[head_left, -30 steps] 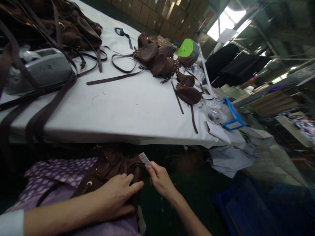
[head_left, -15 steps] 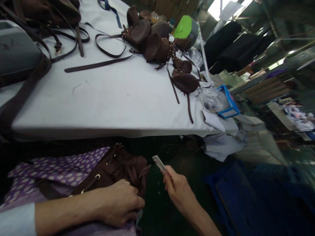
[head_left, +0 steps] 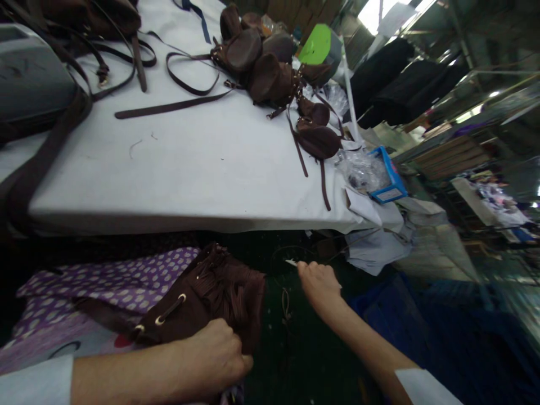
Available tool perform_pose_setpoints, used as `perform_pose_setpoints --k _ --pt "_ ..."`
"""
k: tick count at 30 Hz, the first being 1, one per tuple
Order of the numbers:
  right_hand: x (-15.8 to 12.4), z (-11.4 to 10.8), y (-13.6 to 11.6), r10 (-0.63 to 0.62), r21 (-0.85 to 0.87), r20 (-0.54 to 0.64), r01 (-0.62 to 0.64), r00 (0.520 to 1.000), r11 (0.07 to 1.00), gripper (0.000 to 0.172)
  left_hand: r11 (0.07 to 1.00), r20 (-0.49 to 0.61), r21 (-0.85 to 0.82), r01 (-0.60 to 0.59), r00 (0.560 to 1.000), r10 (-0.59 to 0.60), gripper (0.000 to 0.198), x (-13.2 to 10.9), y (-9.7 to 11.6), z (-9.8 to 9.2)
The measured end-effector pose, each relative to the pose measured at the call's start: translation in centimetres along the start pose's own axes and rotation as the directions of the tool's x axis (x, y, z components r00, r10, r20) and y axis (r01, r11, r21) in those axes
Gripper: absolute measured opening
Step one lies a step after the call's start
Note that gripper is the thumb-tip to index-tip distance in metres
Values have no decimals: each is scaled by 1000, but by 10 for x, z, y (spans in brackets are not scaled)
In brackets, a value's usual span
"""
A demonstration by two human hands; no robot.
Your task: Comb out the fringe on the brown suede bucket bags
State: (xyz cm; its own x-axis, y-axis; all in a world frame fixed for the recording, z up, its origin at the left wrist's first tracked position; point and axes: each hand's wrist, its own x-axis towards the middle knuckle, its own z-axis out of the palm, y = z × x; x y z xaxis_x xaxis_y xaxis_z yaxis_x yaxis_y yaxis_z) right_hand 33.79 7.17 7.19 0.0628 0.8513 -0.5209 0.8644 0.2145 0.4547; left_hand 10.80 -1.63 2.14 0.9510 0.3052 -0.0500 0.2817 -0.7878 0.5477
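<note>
A dark brown fringed bag (head_left: pixel 211 295) with metal eyelets lies on my lap, over purple dotted cloth (head_left: pixel 109 281). My left hand (head_left: pixel 211 363) is closed on the bag's near edge and presses it down. My right hand (head_left: pixel 318 281) is stretched out to the right of the bag, below the table's front edge, and is closed on a small white comb (head_left: pixel 292 262). Only the comb's tip shows past the fingers.
A white-covered table (head_left: pixel 189 163) runs ahead. On it lie several brown pouches (head_left: pixel 270 73), loose brown straps (head_left: pixel 169 104) and a grey machine (head_left: pixel 29 84) at the far left. A blue tray (head_left: pixel 390 180) with plastic wrap sits at the right corner. Papers hang over that corner.
My right hand has moved the comb away from the bag's fringe, out to the right and forward. My left hand has closed its fingers into a grip on the bag.
</note>
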Motion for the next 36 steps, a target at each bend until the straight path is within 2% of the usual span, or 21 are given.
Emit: perform_pose_setpoints --k 1,3,5,6,8,10,12,13,14,15,17,20,22,23,25,27,29,30,32,34,36 --pt "7 0 11 31 -6 11 -31 999 1000 25 1000 -29 6 0 1000 0 8 -3 0 0" --pt "12 -4 22 -7 75 7 7 1000 997 23 1000 -77 24 -10 997 12 5 -6 1 0" --pt "8 -16 12 -181 322 -62 192 981 927 24 998 -75 45 -51 996 54 5 -4 4 2" --pt "5 -26 -1 -293 454 -138 323 946 831 23 995 -62 55 -79 995 82 6 -2 7 4" --pt "0 -49 -36 -482 586 -320 570 816 576 19 988 -43 75 -138 989 142 12 5 13 10" --pt "1 -73 -76 -622 526 -413 731 666 434 27 982 -48 89 -166 984 170 23 13 19 17" --pt "6 -90 -109 -746 398 -384 827 544 398 36 983 -49 95 -155 986 160 28 17 23 22" --pt "9 -93 -122 -797 328 -322 850 511 412 40 985 -36 97 -145 988 149 28 18 24 23" --pt "11 -93 -130 -831 264 -241 858 502 442 43 986 -29 106 -126 991 129 27 17 23 22" --pt "13 -90 -133 -845 213 -154 853 512 477 46 986 -29 117 -116 992 120 26 15 21 20" --pt "16 -79 -125 -818 171 -34 809 575 562 43 982 -65 153 -108 991 119 26 5 15 13" --pt "20 -65 -91 -711 212 -100 713 696 668 28 969 -168 213 -128 972 166 25 -11 10 1" --pt "23 -66 -71 -640 240 -202 671 741 702 19 959 -169 245 -140 968 185 21 -16 13 -5" --pt "24 -69 -67 -617 251 -247 665 747 704 20 954 -140 258 -154 971 195 20 -15 16 -6" --pt "24 -78 -73 -617 280 -311 691 722 667 28 941 -55 271 -202 973 224 17 -9 26 -6" --pt "21 -83 -96 -672 287 -341 753 658 591 35 928 10 283 -243 968 251 13 0 36 -2" --pt "18 -81 -123 -746 220 -315 810 586 543 45 925 14 287 -249 967 256 13 7 42 3" --pt "17 -78 -135 -767 171 -270 813 582 557 52 924 -1 286 -253 965 264 14 8 44 6" --pt "16 -68 -150 -758 123 -118 767 642 630 66 920 -24 301 -251 962 270 13 7 47 8" --pt "17 -57 -150 -708 186 87 687 701 703 72 907 -25 355 -227 968 251 10 2 48 6" --pt "19 -48 -136 -684 324 202 612 700 722 64 887 -24 415 -202 972 233 11 -6 49 -2"
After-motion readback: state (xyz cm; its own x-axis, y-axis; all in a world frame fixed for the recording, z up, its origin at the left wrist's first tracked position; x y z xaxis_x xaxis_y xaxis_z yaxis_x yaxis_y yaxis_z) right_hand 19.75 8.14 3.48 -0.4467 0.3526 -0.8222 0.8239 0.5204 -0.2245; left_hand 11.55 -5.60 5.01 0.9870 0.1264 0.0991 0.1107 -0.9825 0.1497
